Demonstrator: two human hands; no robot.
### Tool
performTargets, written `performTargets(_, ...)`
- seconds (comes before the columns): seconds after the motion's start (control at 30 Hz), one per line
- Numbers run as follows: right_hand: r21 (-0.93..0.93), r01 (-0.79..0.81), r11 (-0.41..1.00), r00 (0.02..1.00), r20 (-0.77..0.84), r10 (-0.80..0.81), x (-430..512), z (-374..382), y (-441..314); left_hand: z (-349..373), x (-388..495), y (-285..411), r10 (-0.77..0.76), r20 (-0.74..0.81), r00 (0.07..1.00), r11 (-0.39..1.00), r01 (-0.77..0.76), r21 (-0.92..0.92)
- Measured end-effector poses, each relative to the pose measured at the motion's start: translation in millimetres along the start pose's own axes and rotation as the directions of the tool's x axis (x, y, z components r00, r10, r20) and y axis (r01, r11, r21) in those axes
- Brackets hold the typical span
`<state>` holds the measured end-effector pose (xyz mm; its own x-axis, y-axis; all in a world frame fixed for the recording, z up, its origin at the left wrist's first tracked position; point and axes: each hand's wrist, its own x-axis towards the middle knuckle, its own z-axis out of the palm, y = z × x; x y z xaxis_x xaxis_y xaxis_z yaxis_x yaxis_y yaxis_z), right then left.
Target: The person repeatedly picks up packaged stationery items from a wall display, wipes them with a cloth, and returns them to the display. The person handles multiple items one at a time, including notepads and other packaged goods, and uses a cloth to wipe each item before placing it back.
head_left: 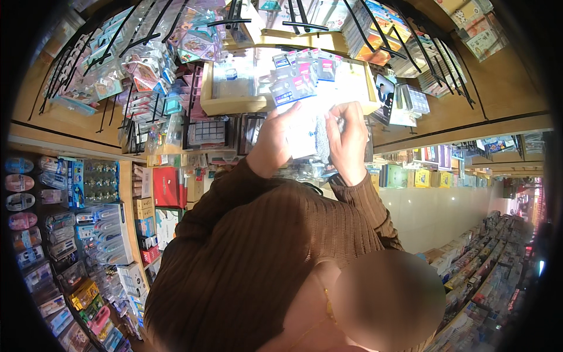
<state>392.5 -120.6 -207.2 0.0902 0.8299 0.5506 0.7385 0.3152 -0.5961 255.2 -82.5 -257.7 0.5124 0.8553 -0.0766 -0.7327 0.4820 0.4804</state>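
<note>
A white, overexposed packet or card lies between my two hands, its print washed out by glare. My left hand holds its left side, thumb on top. At its right side my right hand pinches a grey, fuzzy-looking cloth or similar item between thumb and fingers. Just beyond my fingertips, several grey, pink and blue printed packets rest in a pale wooden tray. Strong light hides the middle of the tray and where the packet ends.
Black display hooks with hanging packets jut out above the tray. Bagged goods hang at the left; a phone-like screen stands right of the tray. Shelves of boxed stationery fill the lower left, and a pale tiled floor stretches away right.
</note>
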Motion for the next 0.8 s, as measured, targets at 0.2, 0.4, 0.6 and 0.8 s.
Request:
performTargets(0.2, -0.271, 0.074, 0.960, 0.990, -0.100, -0.104, 18.5, 3.8, 3.2, -11.5, 3.3, -0.2, 0.272, 0.176, 0.946, 0.565, -0.305, 0.767)
performTargets(0.4, -0.092, 0.023, 0.995, 0.977, 0.212, -0.003, 40.9, -10.3, 6.8, -8.8, -1.3, 21.6, 0.231, 0.071, 0.970, 0.615, -0.202, 0.762)
performTargets(0.6, 0.096, -0.064, 0.993, 0.991, -0.115, 0.074, 57.6, -21.4, 13.3, -14.7, -5.1, 28.2, 0.294, 0.229, 0.928, 0.557, -0.362, 0.748)
performTargets(0.8, -0.037, 0.053, 0.998, 0.998, -0.036, -0.054, 39.7, 15.3, -7.4, -24.8, -4.6, 20.2, 0.246, 0.181, 0.952, 0.513, -0.286, 0.809)
